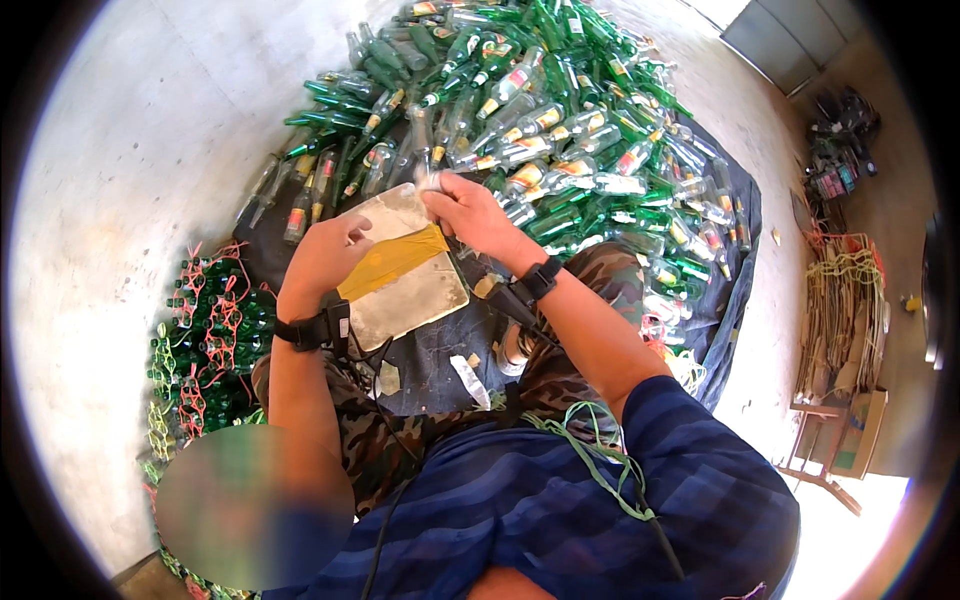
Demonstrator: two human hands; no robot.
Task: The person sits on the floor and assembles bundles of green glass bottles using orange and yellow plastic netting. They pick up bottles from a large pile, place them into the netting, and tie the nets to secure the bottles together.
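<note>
A worn, pale rectangular block or board (415, 295) with a wide yellow band around it lies between my knees. My left hand (335, 250) is over its left edge, fingers loosely bent and apart, with nothing visible in them. Above its far right corner, my right hand (470, 212) is closed around one end of what looks like a clear glass bottle (425, 150); motion blurs the gripped end. Just beyond my hands rises a large heap of green and clear glass bottles (540, 120), many with labels.
Green bottles bundled in pink and yellow netting (215, 320) stand at my left. A dark sheet (735, 190) lies under the heap. Green cord (600, 450) hangs at my waist. Tied flattened cardboard (845, 310) stands far right, by a wooden frame (825, 455). Paper scraps (468, 380) lie nearby.
</note>
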